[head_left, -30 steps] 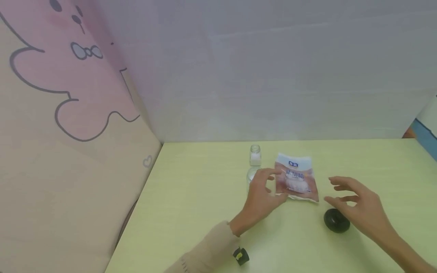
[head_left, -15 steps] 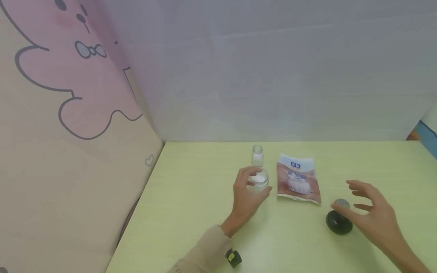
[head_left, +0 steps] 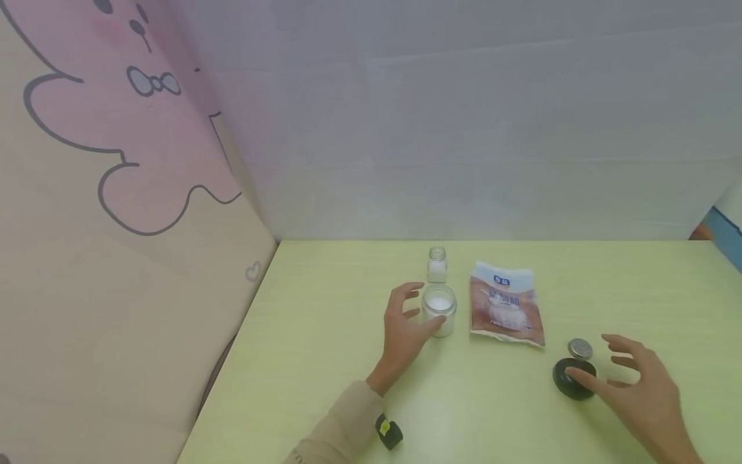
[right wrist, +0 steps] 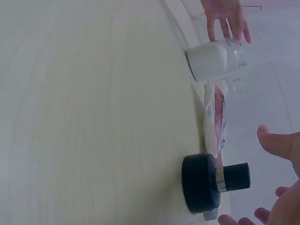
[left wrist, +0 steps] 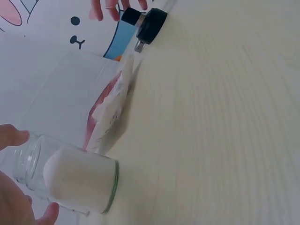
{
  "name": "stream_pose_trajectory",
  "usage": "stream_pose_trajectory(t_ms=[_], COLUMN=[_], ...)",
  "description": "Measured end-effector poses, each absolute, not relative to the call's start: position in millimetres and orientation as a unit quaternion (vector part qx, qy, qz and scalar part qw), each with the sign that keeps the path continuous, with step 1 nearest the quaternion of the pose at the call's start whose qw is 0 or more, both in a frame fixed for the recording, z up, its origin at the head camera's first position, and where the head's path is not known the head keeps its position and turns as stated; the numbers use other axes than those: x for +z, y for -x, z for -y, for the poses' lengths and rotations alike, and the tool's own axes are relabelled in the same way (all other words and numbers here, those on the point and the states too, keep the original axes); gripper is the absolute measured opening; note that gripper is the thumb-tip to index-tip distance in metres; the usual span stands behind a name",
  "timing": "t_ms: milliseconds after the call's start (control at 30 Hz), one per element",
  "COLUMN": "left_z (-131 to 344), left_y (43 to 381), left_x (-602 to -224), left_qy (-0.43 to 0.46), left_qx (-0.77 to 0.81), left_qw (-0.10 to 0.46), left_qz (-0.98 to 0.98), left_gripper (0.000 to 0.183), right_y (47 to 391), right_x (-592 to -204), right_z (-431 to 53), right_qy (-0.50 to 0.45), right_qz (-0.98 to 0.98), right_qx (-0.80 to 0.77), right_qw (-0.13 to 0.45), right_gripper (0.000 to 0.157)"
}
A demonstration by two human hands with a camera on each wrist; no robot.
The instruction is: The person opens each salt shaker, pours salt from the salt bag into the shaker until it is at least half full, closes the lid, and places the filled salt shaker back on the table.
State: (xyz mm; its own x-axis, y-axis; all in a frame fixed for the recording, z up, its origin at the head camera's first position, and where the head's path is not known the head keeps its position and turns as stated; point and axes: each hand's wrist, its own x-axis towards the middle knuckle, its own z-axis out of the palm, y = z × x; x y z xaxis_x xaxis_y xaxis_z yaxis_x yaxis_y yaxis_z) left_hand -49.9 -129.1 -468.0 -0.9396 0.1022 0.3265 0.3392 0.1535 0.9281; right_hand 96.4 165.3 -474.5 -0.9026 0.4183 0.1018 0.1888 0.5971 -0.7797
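My left hand (head_left: 402, 332) is beside a clear glass jar (head_left: 438, 303) of white powder, thumb in front of it and fingers spread at its left. The left wrist view shows the jar (left wrist: 82, 178) upright on the table, without a lid. My right hand (head_left: 643, 390) hovers by a round black piece (head_left: 569, 386), thumb above it and fingers apart. From the right wrist, this black piece (right wrist: 199, 183) has a wide base, a silvery collar and a black knob; a gap separates it from the fingers. Just behind it lies a small silver lid (head_left: 580, 348).
A brown and white packet (head_left: 506, 306) lies flat between the hands. Behind the larger jar stands a smaller open glass jar (head_left: 437, 267) with white contents. The pale yellow table (head_left: 324, 309) meets a grey backdrop (head_left: 464, 142) at its far edge.
My left hand has drawn back leftward from over the packet to the jar's left side. My right hand has moved right and slightly nearer, uncovering the silver lid.
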Motion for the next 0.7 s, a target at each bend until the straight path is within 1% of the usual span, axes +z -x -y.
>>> stream_pose_trajectory(t_ms=[67, 300, 367, 533, 700], left_z=[130.4, 134.8, 135.5, 136.1, 137.1], left_y=[51.5, 40.7, 41.8, 43.5, 44.3], left_x=[-470.8, -447.7, -449.2, -450.7, -451.3], left_qy=[0.141, 0.143, 0.140, 0.131, 0.130], left_qx=[-0.639, -0.671, -0.674, -0.670, -0.665], left_qw=[0.076, 0.018, 0.004, -0.023, -0.030], left_qz=[0.753, 0.727, 0.725, 0.730, 0.735], left_gripper=[0.061, 0.058, 0.058, 0.055, 0.055], right_y=[-97.7, -98.3, -98.1, -97.1, -95.0], right_x=[-478.6, -486.6, -488.5, -493.8, -495.7], right_z=[-165.6, -165.6, -164.9, -164.0, -160.9], right_qy=[0.176, 0.169, 0.166, 0.154, 0.149], right_qz=[0.890, 0.910, 0.912, 0.915, 0.920], right_qx=[0.403, 0.372, 0.371, 0.367, 0.356], right_qw=[0.123, 0.068, 0.059, 0.062, 0.069], right_gripper=[0.076, 0.081, 0.082, 0.079, 0.079])
